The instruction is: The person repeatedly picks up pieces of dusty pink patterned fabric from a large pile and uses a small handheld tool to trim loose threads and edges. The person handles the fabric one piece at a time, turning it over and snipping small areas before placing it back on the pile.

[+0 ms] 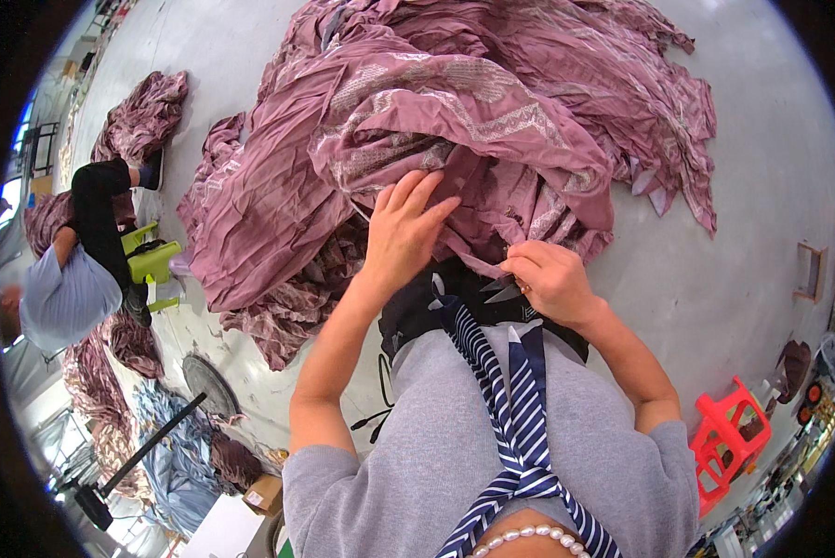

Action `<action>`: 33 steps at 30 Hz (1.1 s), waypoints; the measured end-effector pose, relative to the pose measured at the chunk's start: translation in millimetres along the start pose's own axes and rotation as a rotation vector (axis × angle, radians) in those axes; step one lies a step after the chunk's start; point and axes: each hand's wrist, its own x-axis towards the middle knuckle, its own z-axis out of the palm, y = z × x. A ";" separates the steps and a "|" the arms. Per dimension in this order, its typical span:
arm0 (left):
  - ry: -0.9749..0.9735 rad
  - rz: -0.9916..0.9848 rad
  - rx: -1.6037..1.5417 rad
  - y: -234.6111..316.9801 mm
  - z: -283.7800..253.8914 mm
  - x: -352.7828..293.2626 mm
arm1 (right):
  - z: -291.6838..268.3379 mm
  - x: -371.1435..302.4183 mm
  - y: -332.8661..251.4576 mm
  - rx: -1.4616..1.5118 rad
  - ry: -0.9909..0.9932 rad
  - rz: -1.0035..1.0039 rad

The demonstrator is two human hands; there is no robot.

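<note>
A large heap of mauve patterned cloth (417, 102) spreads over my lap and out onto the floor ahead. My left hand (404, 228) rests on its near folds, fingers stretched out and slightly apart. Close to my lap, my right hand (550, 277) is closed, with the dark blades of small thread snips (503, 290) showing below its fingers. Its fingertips also meet the near edge of the cloth, and the snips' handles are hidden in the hand. A striped navy and white scarf (527, 409) hangs down my front over a grey shirt.
At the left another person (69, 298) sits beside a green stool (152, 260), near more mauve cloth (143, 116). A pile of blue cloth (176, 456) and a dark pole (152, 445) are at lower left. A red plastic stool (729, 442) stands at my right.
</note>
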 end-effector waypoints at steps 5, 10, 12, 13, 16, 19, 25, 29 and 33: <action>0.096 -0.114 -0.225 -28.5 15.9 -10.9 | 0.3 -8.5 -0.4 -0.012 0.045 -0.017; 0.251 -0.289 -0.423 -25.3 12.9 -21.1 | -0.7 -17.3 2.3 -0.016 0.028 -0.010; 0.249 -0.340 -0.475 -25.1 12.6 -25.3 | 0.2 -17.7 2.4 -0.021 -0.017 -0.018; 0.242 -0.370 -0.512 -24.8 13.6 -27.1 | 0.5 -17.8 2.4 -0.025 -0.038 -0.022; 0.190 -0.591 -0.806 -24.4 15.3 -29.8 | 0.2 -15.0 2.2 -0.019 -0.043 -0.034; 0.173 -0.712 -1.102 -26.8 19.6 -29.9 | -1.3 -10.1 0.3 -0.015 -0.043 -0.037; 0.151 -0.853 -1.487 -33.3 23.4 -22.9 | -1.5 -1.8 3.2 -0.032 -0.056 -0.059; 0.179 -1.013 -1.532 -30.6 24.9 -14.9 | -1.7 -1.9 3.1 -0.001 -0.032 -0.056; 0.202 -1.080 -1.409 -37.4 28.8 -8.7 | -3.5 -1.2 4.0 0.123 0.053 0.013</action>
